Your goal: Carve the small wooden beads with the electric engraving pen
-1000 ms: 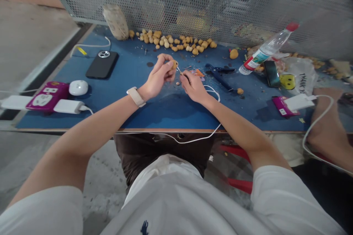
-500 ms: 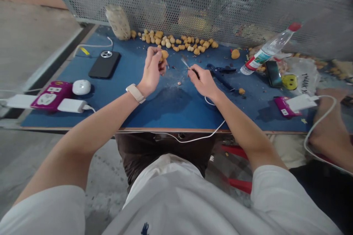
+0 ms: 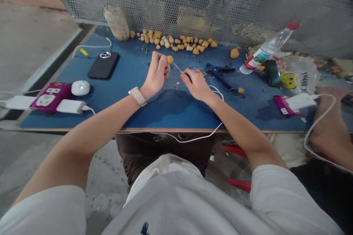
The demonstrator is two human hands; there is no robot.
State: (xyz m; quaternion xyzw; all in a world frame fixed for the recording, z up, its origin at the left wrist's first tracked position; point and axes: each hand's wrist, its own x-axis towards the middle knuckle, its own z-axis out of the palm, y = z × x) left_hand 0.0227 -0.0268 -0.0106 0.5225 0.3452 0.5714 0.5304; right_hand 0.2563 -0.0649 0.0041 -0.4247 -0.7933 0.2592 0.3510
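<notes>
My left hand (image 3: 158, 71), wearing a pale watch band, is closed around a small round tan nut-like piece (image 3: 170, 60), which shows past the fingertips. In my right hand (image 3: 196, 84) is a thin pointed metal tool (image 3: 177, 67) with a dark handle, its tip close to the tan piece; I cannot tell whether they touch. Below the hands a small pale bit (image 3: 178, 83) lies on the blue table mat (image 3: 171, 112). Right of my right hand are dark blue pliers (image 3: 220, 77) and a loose tan piece (image 3: 241, 90).
Many tan pieces (image 3: 179, 46) line the perforated metal panel (image 3: 209, 3), near a filled clear jar (image 3: 117, 24). A phone (image 3: 103, 65), white earbud case (image 3: 81, 87) and purple power strip (image 3: 51, 96) sit left. Right are a bottle (image 3: 266, 53) and another person's arm (image 3: 329, 125). A white cable (image 3: 217, 128) crosses the front edge.
My right hand has moved left, bringing the tool's tip close to the tan piece. My left hand has shifted slightly and turned, showing the piece at its right side.
</notes>
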